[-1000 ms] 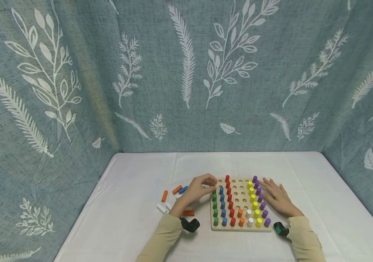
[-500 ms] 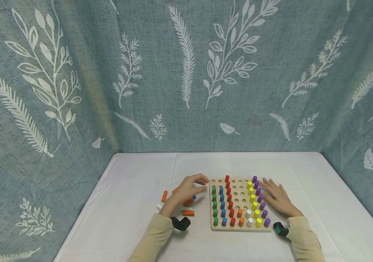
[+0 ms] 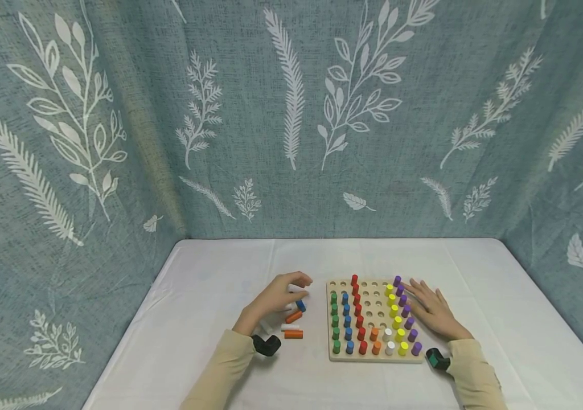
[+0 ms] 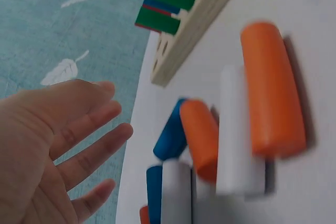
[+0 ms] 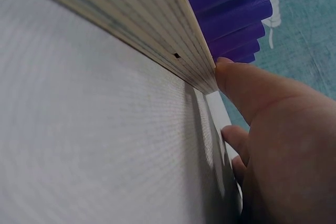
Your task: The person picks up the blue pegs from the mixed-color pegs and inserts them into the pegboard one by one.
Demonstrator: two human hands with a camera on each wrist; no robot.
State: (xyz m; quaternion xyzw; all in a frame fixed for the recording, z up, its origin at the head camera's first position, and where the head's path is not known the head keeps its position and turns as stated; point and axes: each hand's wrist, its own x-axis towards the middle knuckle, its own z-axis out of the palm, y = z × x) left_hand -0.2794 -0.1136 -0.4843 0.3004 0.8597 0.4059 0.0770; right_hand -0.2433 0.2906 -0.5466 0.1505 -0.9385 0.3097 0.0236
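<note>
My left hand [image 3: 277,293] hovers left of the wooden pegboard [image 3: 358,359], its fingers loosely bent and holding nothing. Under and beside it lie loose pegs: an orange peg [image 3: 294,334], a white peg [image 3: 290,327] and a blue peg [image 3: 300,306] among them, others partly hidden by the hand. The left wrist view shows bare fingers [image 4: 94,156] apart from these pegs. My right hand [image 3: 436,310] rests on the table along the board's right side, fingers extended. In the right wrist view its thumb [image 5: 241,80] is at the board's edge, near the purple pegs [image 5: 231,17].
Upright pegs fill columns of green [image 3: 335,321], blue, red [image 3: 358,310], yellow [image 3: 397,323] and purple. The orange [image 3: 374,334] and white [image 3: 388,335] columns hold pegs only at the near end. A patterned curtain [image 3: 291,114] surrounds the white table [image 3: 220,273].
My left hand has moved left, from the board's far left corner to over the loose pegs, covering some and uncovering others. My right hand stays in place.
</note>
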